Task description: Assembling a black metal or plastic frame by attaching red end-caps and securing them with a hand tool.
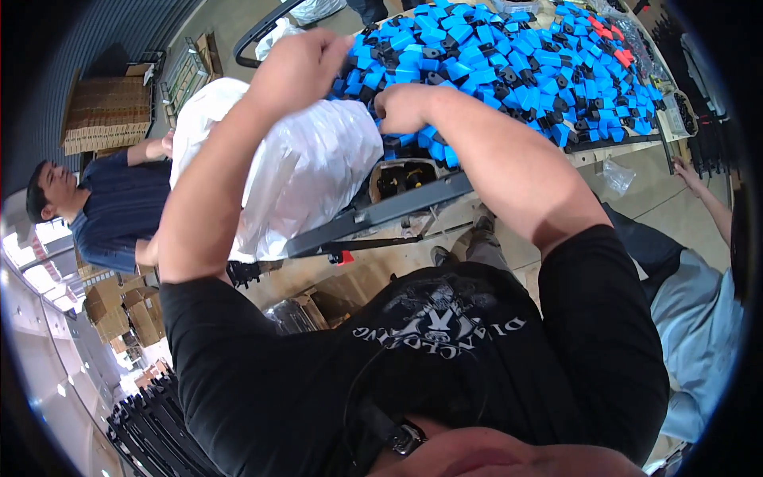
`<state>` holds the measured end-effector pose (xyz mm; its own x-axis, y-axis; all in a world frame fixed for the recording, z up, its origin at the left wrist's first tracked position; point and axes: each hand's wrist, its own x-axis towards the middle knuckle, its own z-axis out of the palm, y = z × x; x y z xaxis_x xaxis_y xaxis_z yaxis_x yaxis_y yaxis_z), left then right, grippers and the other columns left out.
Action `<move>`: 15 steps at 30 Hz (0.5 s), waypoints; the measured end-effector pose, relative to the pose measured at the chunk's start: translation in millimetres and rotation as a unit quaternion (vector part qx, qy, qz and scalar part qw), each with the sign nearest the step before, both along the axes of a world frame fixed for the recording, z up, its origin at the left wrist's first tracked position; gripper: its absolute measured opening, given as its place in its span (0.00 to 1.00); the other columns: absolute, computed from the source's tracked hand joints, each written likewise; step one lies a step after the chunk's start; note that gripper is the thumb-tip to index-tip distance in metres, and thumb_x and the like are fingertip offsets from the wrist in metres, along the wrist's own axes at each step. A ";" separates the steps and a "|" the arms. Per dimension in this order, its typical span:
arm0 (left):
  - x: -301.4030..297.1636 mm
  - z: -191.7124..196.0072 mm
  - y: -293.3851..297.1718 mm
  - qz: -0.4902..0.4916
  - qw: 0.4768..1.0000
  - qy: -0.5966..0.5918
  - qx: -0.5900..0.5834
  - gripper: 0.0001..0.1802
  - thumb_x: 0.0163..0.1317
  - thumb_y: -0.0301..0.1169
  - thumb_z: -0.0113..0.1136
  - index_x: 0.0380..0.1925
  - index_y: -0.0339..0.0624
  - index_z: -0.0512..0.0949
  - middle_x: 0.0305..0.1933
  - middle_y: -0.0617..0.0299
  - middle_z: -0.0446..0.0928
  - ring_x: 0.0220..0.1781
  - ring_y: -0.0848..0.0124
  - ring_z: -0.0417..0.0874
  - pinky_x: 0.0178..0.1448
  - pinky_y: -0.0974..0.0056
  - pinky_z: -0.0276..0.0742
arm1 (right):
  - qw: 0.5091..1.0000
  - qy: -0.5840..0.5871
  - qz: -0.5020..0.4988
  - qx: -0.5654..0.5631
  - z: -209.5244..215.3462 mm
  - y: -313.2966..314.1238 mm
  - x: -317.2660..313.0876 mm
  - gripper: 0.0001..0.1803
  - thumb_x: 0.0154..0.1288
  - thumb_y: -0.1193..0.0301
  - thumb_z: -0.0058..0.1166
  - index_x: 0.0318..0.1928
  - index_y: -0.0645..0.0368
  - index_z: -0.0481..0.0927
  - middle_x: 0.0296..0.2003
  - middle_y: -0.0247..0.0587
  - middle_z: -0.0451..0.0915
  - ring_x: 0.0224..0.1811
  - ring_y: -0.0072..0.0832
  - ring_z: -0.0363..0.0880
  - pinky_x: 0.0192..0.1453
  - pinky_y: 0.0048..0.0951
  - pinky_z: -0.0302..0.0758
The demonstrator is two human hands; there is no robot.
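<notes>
Left hand (298, 63) fingers curled, gripping white plastic bag (310, 171) beside blue parts pile (509, 67); right hand (405, 107) fisted on bag edge.

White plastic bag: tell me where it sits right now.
In the head view the white plastic bag hangs left of centre, under the left hand, beside the blue parts pile.
</notes>
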<state>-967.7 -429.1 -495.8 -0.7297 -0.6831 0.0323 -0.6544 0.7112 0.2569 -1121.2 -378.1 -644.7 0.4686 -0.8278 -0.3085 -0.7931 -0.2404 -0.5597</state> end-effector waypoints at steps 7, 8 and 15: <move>91.9 -7.9 180.0 0.190 0.875 0.221 0.386 0.15 0.67 0.34 0.68 0.45 0.33 0.82 0.28 0.62 0.82 0.27 0.78 0.78 0.35 0.69 0.76 | 0.999 0.042 -0.015 -0.007 -16.2 -13.4 0.9 0.22 0.59 0.55 0.65 0.48 0.58 0.86 0.44 0.51 0.87 0.47 0.43 0.85 0.53 0.41 0.80; 97.4 -23.5 195.6 0.186 0.858 0.277 0.391 0.15 0.68 0.30 0.67 0.48 0.30 0.80 0.27 0.65 0.81 0.27 0.82 0.77 0.36 0.72 0.75 | 0.998 0.053 -0.014 -0.024 -17.2 -14.2 3.7 0.22 0.59 0.55 0.65 0.47 0.58 0.86 0.44 0.50 0.87 0.47 0.43 0.85 0.53 0.41 0.80; 108.2 -63.9 213.0 0.051 0.969 0.244 0.000 0.14 0.59 0.28 0.71 0.44 0.40 0.83 0.39 0.54 0.83 0.41 0.55 0.84 0.43 0.58 0.80 | 0.996 0.064 -0.056 -0.021 -28.2 -14.4 0.5 0.21 0.61 0.55 0.66 0.45 0.58 0.86 0.41 0.47 0.86 0.45 0.42 0.84 0.50 0.42 0.79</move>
<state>-859.5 -216.1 -559.7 -0.5568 -0.7506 0.3558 -0.5219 0.6494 0.5531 -1120.6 -392.5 -672.9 0.3309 -0.8866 -0.3233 -0.8807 -0.1671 -0.4431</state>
